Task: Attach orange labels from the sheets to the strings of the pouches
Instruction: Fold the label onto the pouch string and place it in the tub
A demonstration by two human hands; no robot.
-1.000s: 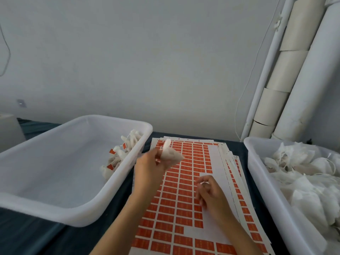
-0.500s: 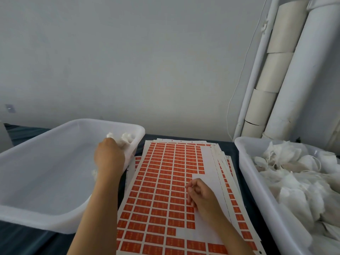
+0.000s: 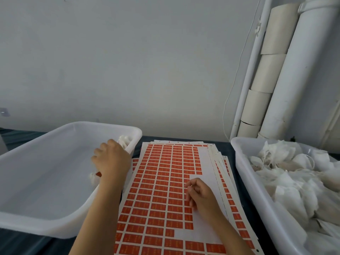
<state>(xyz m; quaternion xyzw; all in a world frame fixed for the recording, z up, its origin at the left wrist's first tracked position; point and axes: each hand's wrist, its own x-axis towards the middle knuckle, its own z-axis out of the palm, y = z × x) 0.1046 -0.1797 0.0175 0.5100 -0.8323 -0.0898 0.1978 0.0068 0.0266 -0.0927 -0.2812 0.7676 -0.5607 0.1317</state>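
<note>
So the left hand (image 3: 110, 159) hangs loose-fingered over the left bin (image 3: 55, 227), probably dropping finished pouches, while the right hand (image 3: 199, 195) pinches at a label on the sheet (image 3: 156, 181) beneath it.

left bin (image 3: 55, 181) floor bare | right bin (image 3: 244, 181) heaped with pouches (image 3: 294, 181)

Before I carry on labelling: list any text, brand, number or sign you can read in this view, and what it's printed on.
Nothing can be read in this view.
Orange labels on the top sheet: faint pale print on each, too small and blurred to read.
Left bin, right bin, pouches: no print visible.
Cardboard rolls and wall: no markings visible.
</note>
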